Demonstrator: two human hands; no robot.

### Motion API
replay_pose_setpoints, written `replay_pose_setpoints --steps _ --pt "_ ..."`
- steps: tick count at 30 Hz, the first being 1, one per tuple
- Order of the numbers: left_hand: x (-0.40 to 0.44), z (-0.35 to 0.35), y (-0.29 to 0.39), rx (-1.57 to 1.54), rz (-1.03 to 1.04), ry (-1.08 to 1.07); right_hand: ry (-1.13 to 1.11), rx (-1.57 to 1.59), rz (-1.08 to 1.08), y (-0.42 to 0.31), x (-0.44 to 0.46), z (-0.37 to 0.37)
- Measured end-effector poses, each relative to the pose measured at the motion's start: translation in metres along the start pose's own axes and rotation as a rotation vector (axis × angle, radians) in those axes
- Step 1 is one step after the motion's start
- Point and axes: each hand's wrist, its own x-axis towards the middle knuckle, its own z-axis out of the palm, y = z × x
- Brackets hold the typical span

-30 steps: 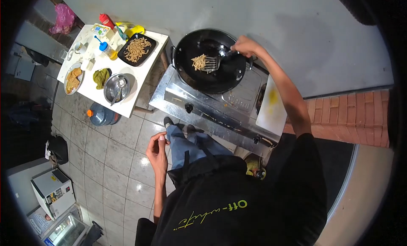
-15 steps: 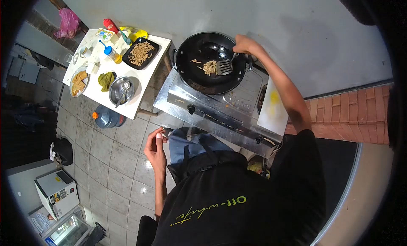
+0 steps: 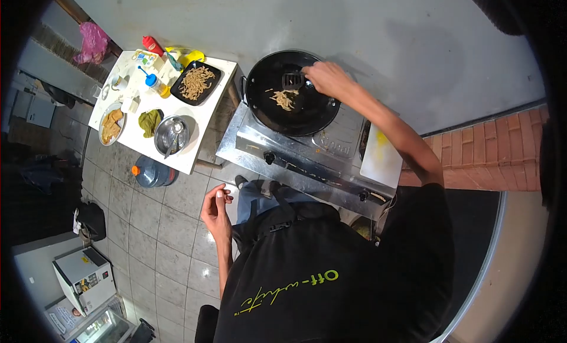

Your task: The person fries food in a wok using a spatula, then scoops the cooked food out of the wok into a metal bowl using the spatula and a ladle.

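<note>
My right hand (image 3: 328, 80) is closed around the handle of a slotted spatula (image 3: 292, 80), its head over the far part of a black wok (image 3: 319, 115). Below the spatula, a small heap of pale fried strips (image 3: 284, 99) lies on the wok's bottom. The wok stands on a steel gas stove (image 3: 295, 160). My left hand (image 3: 217, 207) hangs low by my side, left of the stove, fingers loosely bent and apart with nothing in them. A black square dish (image 3: 217, 83) full of similar strips rests on the white table (image 3: 192, 139).
The table also bears a metal bowl (image 3: 160, 143) with a spoon, a green cloth (image 3: 149, 123), a plate of food (image 3: 111, 123), a blue-capped bottle (image 3: 158, 86) and a red bottle (image 3: 152, 45). A white board (image 3: 381, 163) lies at the stove's right. A water jug (image 3: 155, 172) is on the floor.
The spatula has gone from beside the strips up and left to the wok's far part, with my right hand shifting left. The strips sit slightly differently. My left hand barely moved.
</note>
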Motion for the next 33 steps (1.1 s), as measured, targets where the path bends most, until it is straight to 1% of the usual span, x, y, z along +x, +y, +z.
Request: replay_pose_setpoints --steps 2,3,4,6,8,11,13,14,16,17,18,20,21,22,24,25,26,28,32,33 --pt "0.008 0.001 0.004 0.001 0.001 -0.005 0.194 -0.113 -0.107 -0.013 -0.001 0.007" --pt "0.011 0.0 0.007 0.006 0.006 -0.021 0.172 -0.152 -0.15 -0.015 0.0 0.007" --pt "0.014 -0.001 0.008 0.005 0.006 -0.022 0.172 -0.153 -0.15 -0.018 0.003 0.01" --pt "0.02 -0.006 0.009 0.004 0.02 -0.024 0.247 -0.198 -0.269 -0.024 0.007 0.019" --pt "0.025 -0.011 0.009 -0.012 0.017 -0.017 0.268 -0.329 -0.318 -0.034 0.002 0.032" --pt "0.038 -0.023 0.005 -0.041 0.003 -0.01 0.262 -0.357 -0.324 -0.049 -0.031 0.044" --pt "0.054 -0.027 0.001 -0.062 -0.008 -0.026 0.172 -0.422 -0.31 -0.047 -0.052 0.044" --pt "0.064 -0.028 -0.001 -0.059 -0.033 -0.043 0.166 -0.423 -0.294 -0.042 -0.057 0.041" --pt "0.08 -0.034 0.002 -0.051 -0.077 -0.086 0.145 -0.329 -0.113 -0.041 -0.07 0.028" --pt "0.094 -0.034 0.007 -0.054 -0.059 -0.149 0.117 -0.216 0.0 -0.044 -0.072 0.019" --pt "0.106 -0.035 0.012 -0.056 -0.046 -0.212 0.114 -0.22 0.02 -0.045 -0.069 0.017" --pt "0.13 -0.041 0.025 0.003 -0.031 -0.297 0.267 0.074 0.288 -0.056 -0.066 0.018" --pt "0.144 -0.045 0.03 0.012 -0.018 -0.343 0.249 0.203 0.5 -0.074 -0.058 0.004" --pt "0.158 -0.048 0.033 0.018 -0.002 -0.388 0.257 0.197 0.529 -0.08 -0.051 0.008" --pt "0.183 -0.057 0.04 0.008 -0.001 -0.437 0.407 0.357 0.639 -0.081 -0.037 0.027" --pt "0.195 -0.062 0.043 0.022 0.018 -0.458 0.435 0.461 0.728 -0.083 -0.029 0.037" --pt "0.207 -0.067 0.044 0.034 0.038 -0.478 0.443 0.451 0.747 -0.079 -0.025 0.049" --pt "0.226 -0.076 0.045 0.005 0.053 -0.505 0.435 0.566 0.799 -0.081 -0.019 0.064" --pt "0.255 -0.094 0.034 0.035 0.031 -0.503 0.468 0.488 0.85 -0.091 -0.025 0.073" --pt "0.258 -0.097 0.032 0.046 0.017 -0.502 0.475 0.412 0.855 -0.09 -0.029 0.072"
